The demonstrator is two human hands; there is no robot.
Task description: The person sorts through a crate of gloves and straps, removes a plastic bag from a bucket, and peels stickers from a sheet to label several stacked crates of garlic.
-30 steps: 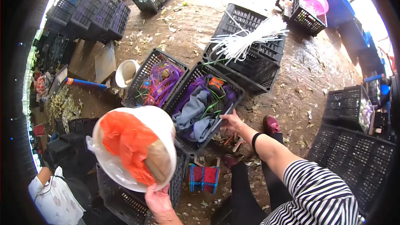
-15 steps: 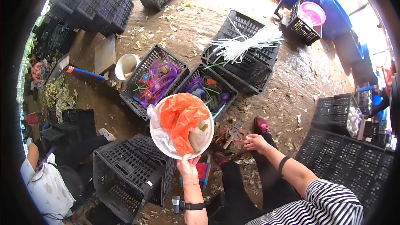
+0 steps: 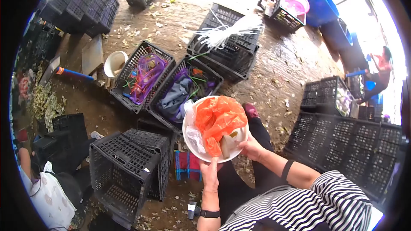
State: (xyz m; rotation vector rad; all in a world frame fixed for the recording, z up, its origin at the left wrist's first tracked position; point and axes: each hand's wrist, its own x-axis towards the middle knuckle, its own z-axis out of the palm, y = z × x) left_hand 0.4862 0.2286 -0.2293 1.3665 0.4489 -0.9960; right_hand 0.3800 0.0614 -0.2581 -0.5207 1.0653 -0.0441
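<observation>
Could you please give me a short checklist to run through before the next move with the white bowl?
1. Left hand on the white bowl: ok, it grips the near rim.
2. Right hand on the bowl: ok, it holds the right side of the rim.
3. Orange bag in the bowl: ok, crumpled inside.
4. Underside of the bowl supported: cannot tell, it is hidden from above.
5. Floor free of scraps: not ok, bits of litter lie scattered over it.
</observation>
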